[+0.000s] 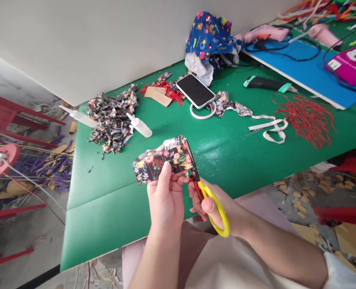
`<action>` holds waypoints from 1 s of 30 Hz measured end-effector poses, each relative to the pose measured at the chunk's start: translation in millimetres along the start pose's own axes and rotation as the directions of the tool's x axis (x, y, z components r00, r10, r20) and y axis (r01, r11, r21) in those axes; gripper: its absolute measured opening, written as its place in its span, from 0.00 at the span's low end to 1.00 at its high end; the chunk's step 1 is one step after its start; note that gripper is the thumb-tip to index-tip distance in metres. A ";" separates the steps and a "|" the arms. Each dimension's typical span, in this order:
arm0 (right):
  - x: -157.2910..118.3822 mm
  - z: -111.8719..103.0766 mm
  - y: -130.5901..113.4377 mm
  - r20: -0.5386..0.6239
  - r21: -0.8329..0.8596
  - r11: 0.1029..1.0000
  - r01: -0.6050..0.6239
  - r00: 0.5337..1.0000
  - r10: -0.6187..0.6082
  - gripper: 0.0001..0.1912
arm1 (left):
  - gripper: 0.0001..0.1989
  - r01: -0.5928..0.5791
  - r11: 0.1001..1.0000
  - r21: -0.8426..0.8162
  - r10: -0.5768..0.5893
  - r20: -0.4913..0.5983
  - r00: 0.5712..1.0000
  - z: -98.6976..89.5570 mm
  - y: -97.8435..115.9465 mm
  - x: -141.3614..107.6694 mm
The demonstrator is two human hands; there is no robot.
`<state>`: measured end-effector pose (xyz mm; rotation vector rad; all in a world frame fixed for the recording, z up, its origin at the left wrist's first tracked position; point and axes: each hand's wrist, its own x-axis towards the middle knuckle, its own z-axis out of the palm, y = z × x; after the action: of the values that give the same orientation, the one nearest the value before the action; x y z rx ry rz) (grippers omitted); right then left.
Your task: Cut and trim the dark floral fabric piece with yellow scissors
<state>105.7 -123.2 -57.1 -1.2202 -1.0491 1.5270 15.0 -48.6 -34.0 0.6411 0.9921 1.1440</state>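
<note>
My left hand [167,190] pinches a strip of black floral fabric [156,160] between thumb and fingers, above the green table. The strip's upper edge looks frayed. Scissors with yellow handles [218,214] are gripped in my right hand [209,200], thumb through one loop. Their dark blades point up and away, lying along the fabric's right end. Something small and red shows beside the fingers of my right hand; I cannot tell what it is.
The green table [105,216] bears a heap of floral scraps [114,112], a squeeze bottle [142,126], a phone [196,91], red threads [312,118], white elastic [276,130] and a black-green cutter [268,84]. Glue guns [265,34] lie at the back right.
</note>
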 end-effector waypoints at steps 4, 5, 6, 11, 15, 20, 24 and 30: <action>1.4 0.5 -3.8 -0.012 0.011 1.000 0.015 1.000 -0.015 0.38 | 0.08 0.011 1.000 0.003 -0.011 0.005 1.000 -0.3 -1.1 -0.7; 1.8 0.6 -4.4 -0.016 0.012 1.000 0.014 1.000 -0.014 0.37 | 0.08 0.015 1.000 0.000 -0.015 0.006 1.000 -0.3 -1.3 -0.8; 2.0 0.8 -4.8 -0.024 0.010 1.000 0.015 1.000 -0.015 0.36 | 0.08 0.018 1.000 -0.005 -0.018 0.004 1.000 -0.2 -1.5 -0.8; 1.8 2.6 -2.1 -0.063 0.022 0.999 0.026 0.998 -0.025 0.30 | 0.07 0.029 0.999 -0.018 -0.029 0.010 1.000 -0.3 -2.3 -0.9; 1.8 4.9 0.9 -0.091 0.084 0.996 -0.003 0.996 0.011 0.28 | 0.07 0.030 0.999 -0.011 -0.030 0.007 1.000 -0.7 -3.6 -0.6; 3.2 7.4 3.5 -0.103 0.189 0.981 -0.031 0.993 0.051 0.26 | 0.08 0.031 0.999 0.015 -0.031 0.003 1.000 -1.0 -3.9 -0.3; 3.8 7.8 5.6 -0.098 0.205 0.978 -0.031 0.994 0.052 0.25 | 0.09 0.043 0.999 0.028 -0.042 -0.013 0.999 -0.8 -3.4 0.0; 4.1 7.9 3.8 -0.097 0.214 0.976 -0.036 0.994 0.058 0.23 | 0.09 0.060 0.998 -0.010 -0.060 -0.004 0.998 -0.7 -3.8 -1.5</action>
<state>97.0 -120.8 -60.5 -1.1670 -0.7734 1.5515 15.9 -51.3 -37.0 0.5976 1.0025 1.0968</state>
